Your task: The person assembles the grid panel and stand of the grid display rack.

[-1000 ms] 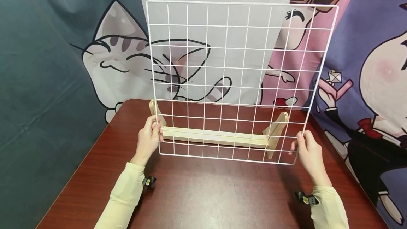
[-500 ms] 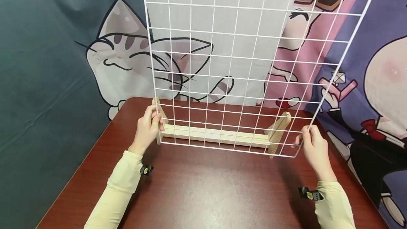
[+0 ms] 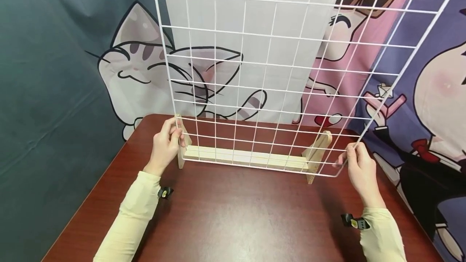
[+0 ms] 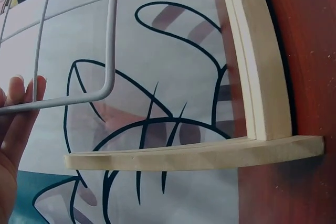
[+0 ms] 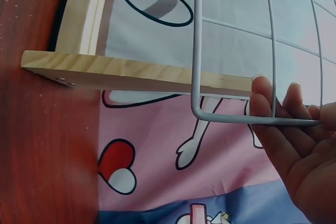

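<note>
A white wire grid panel (image 3: 416, 47) is held up by both hands, its top running out of the head view. My left hand (image 3: 164, 144) grips the left side wire near the lower corner; my right hand (image 3: 360, 169) grips the right side wire at about the same height. Behind the panel's lower edge stands a pale wooden stand (image 3: 318, 155), a grooved crossbar between two upright end pieces. In the left wrist view the panel's corner (image 4: 110, 40) hangs apart from the left end piece (image 4: 184, 157). In the right wrist view, fingers (image 5: 260, 103) curl round the outer wire.
The stand rests on a reddish-brown table (image 3: 233, 217). A cloth backdrop with a cartoon cat (image 3: 131, 76) hangs behind it, and a purple and pink printed cloth (image 3: 433, 104) hangs at the right.
The panel has risen slightly and its top has come up and toward me, passing out of the head view. Both hands moved up a little with it. The stand stayed in place.
</note>
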Demonstrator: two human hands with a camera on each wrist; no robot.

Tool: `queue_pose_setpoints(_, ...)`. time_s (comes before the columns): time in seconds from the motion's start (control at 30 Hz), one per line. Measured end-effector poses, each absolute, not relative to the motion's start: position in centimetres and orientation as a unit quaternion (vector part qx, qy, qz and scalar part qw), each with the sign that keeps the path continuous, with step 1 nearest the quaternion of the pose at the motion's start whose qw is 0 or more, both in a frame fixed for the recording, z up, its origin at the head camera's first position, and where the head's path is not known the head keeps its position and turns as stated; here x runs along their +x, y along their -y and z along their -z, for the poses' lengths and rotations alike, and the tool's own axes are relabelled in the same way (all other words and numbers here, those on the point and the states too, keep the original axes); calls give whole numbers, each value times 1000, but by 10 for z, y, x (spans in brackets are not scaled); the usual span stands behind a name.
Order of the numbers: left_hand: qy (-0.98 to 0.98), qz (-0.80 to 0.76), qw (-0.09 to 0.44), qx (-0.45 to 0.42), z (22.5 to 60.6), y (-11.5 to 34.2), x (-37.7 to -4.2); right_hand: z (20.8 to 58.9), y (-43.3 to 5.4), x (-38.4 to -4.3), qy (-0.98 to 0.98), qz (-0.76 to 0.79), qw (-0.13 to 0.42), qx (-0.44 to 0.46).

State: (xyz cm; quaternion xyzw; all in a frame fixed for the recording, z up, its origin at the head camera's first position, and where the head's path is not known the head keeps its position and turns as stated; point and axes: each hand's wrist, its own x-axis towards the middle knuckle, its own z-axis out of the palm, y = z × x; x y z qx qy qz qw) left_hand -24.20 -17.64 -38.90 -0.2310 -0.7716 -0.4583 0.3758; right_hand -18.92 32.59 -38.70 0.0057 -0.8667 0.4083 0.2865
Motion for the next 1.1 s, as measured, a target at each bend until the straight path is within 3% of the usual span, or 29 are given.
queue_pose_setpoints(0.27,762,442,411,-236,376,182,-250,373,-319,-195,856,-419,301,28)
queue_pose_setpoints(1.1,748,468,417,-216,360,182,-258,355,-317,-221,831,-438,336,73)
